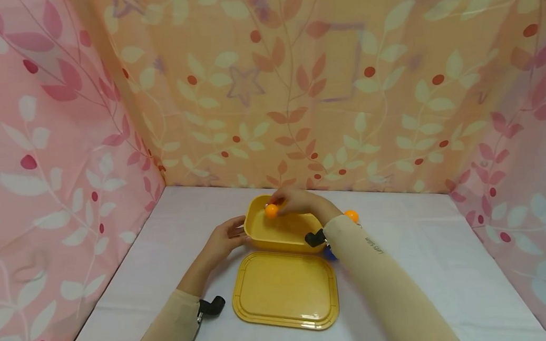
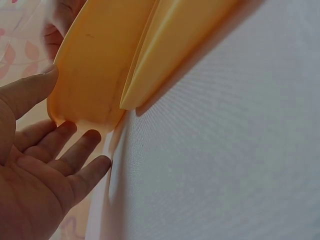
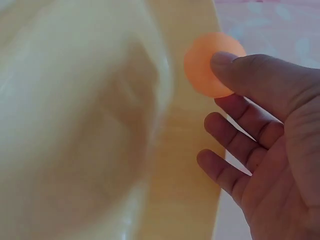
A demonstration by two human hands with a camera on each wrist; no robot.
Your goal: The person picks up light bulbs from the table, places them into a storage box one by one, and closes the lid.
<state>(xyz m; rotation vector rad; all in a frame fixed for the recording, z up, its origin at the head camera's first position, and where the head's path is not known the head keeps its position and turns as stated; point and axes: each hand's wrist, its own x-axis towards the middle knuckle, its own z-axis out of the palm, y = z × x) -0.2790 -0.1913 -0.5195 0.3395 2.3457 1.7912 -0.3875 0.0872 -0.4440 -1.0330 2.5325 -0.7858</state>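
Note:
Over the inside of a yellow plastic box (image 1: 278, 245), my right hand (image 1: 296, 200) pinches an orange ball (image 1: 271, 211) between thumb and fingers. The right wrist view shows the thumb pressed on this ball (image 3: 200, 72), with the other fingers spread loosely behind it. My left hand (image 1: 223, 240) is at the box's left end. In the left wrist view, its thumb touches the rim and its fingers (image 2: 82, 150) lie loosely extended by the outer wall. A flat yellow lid (image 1: 286, 291) lies in front of the box.
Another orange ball (image 1: 352, 216) sits right of the box, partly behind the right forearm. A blue object (image 1: 330, 253) is mostly hidden by the right sleeve near the box's front right corner. Floral cloth walls (image 1: 290, 137) border the white-covered table (image 1: 450, 263).

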